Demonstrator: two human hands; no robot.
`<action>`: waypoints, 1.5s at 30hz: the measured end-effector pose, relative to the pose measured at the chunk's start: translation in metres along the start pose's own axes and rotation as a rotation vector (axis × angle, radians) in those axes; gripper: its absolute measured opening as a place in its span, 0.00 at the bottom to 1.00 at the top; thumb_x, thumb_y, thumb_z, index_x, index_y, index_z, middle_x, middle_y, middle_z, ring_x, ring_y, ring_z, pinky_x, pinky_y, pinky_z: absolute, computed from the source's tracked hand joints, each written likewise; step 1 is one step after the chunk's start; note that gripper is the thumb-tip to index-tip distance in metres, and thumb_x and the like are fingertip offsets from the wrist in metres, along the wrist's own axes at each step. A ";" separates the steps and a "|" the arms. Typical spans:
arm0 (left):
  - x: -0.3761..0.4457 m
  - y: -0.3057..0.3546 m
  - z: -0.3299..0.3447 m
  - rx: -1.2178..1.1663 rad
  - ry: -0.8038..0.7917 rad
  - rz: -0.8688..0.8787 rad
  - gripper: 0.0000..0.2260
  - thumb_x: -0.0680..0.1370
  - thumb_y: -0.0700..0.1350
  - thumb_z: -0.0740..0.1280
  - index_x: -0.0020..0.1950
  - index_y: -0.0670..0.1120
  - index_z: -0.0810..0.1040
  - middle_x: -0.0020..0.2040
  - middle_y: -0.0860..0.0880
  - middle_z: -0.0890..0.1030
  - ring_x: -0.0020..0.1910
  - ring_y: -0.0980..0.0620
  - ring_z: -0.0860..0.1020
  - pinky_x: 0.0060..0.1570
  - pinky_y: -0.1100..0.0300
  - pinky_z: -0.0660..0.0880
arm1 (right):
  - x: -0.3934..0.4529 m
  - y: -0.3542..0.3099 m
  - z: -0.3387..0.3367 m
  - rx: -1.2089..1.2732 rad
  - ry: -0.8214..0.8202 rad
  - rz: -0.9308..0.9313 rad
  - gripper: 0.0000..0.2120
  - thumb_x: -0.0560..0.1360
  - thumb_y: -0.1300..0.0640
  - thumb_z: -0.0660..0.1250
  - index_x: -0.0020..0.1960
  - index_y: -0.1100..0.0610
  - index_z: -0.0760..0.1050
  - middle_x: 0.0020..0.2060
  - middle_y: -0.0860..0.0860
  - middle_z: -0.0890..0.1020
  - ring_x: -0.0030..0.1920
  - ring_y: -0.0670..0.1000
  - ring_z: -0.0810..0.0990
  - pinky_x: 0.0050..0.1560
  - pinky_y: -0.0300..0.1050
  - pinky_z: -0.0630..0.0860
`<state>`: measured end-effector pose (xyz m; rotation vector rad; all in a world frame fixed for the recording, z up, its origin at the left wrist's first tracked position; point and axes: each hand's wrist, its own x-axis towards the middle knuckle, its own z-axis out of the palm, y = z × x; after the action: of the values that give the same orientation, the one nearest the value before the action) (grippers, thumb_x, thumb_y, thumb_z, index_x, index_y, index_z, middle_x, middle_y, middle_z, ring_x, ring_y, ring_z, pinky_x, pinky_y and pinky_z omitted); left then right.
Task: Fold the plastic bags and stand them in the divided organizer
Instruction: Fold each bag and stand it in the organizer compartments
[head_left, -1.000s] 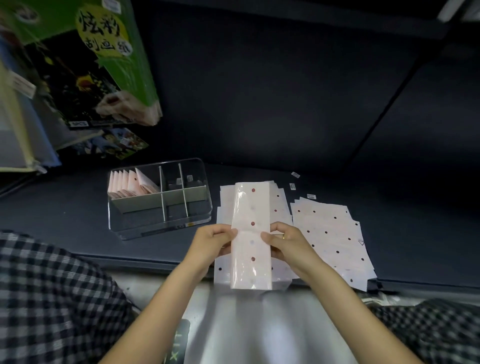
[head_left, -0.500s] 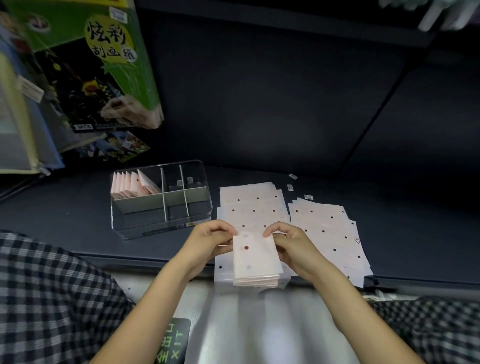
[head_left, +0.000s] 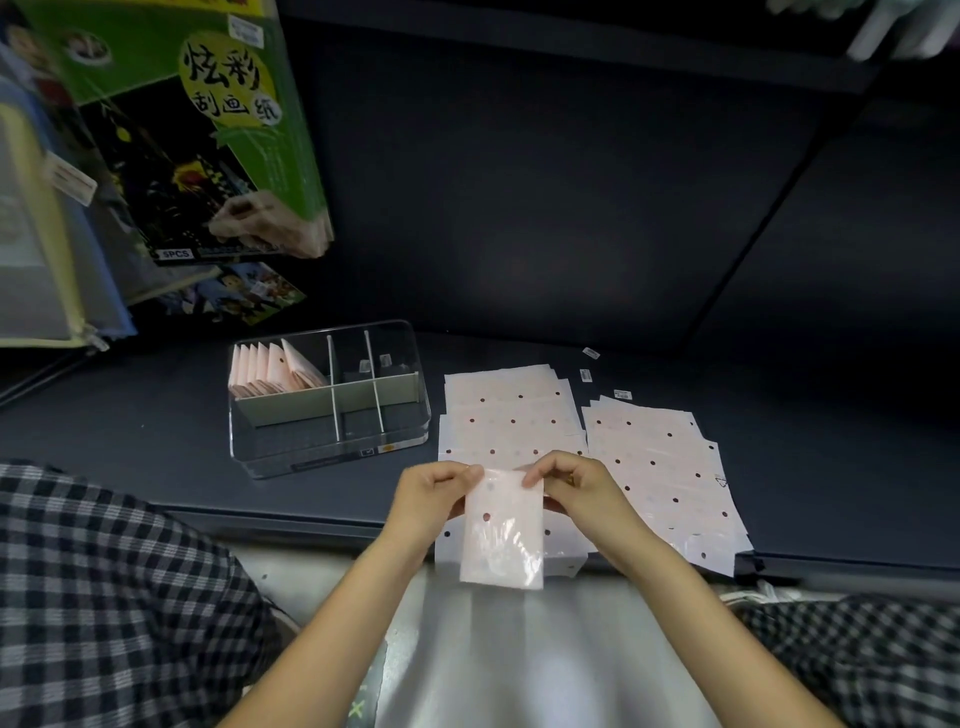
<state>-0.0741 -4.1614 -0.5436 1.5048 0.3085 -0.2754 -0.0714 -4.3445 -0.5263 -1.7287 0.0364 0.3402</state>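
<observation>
Folded smaller than before, the dotted bag (head_left: 503, 535) is now pinched at its top corners by both hands, left (head_left: 434, 499) and right (head_left: 574, 491), above the flat bags (head_left: 511, 410).

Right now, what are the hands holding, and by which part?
A folded plastic bag, pinched at its top corners: the left hand at the top left corner, the right hand at the top right.

Single head-worn wide-angle view, looking forward and down. Hands (head_left: 519, 499) close, low centre; forearms enter from bottom edge. Shelf (head_left: 156, 415) across mid-frame, organizer (head_left: 332, 452) left of centre, dark back panel beyond. Edges bowed by lens.
</observation>
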 end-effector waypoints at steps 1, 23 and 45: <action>0.000 -0.001 0.000 0.093 0.022 0.065 0.07 0.75 0.40 0.69 0.39 0.42 0.83 0.36 0.49 0.83 0.36 0.54 0.78 0.37 0.66 0.76 | 0.000 0.000 0.000 -0.049 0.006 -0.004 0.19 0.76 0.71 0.56 0.41 0.53 0.80 0.45 0.45 0.84 0.48 0.46 0.81 0.49 0.34 0.77; 0.011 -0.013 -0.027 0.350 -0.192 0.090 0.05 0.76 0.39 0.68 0.42 0.44 0.81 0.41 0.41 0.83 0.39 0.51 0.77 0.38 0.61 0.79 | 0.001 0.002 -0.012 -0.154 0.043 0.061 0.04 0.73 0.61 0.70 0.42 0.60 0.83 0.38 0.53 0.85 0.37 0.46 0.82 0.41 0.38 0.80; 0.136 0.032 -0.179 1.012 0.502 0.214 0.12 0.80 0.49 0.60 0.62 0.52 0.74 0.59 0.46 0.74 0.58 0.44 0.70 0.58 0.48 0.68 | 0.182 -0.074 0.122 -0.221 0.219 -0.080 0.08 0.75 0.59 0.68 0.37 0.56 0.77 0.33 0.48 0.83 0.31 0.46 0.83 0.36 0.39 0.79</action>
<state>0.0591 -3.9797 -0.5707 2.5923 0.4284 0.1685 0.0934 -4.1824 -0.5184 -1.9747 0.0920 0.0967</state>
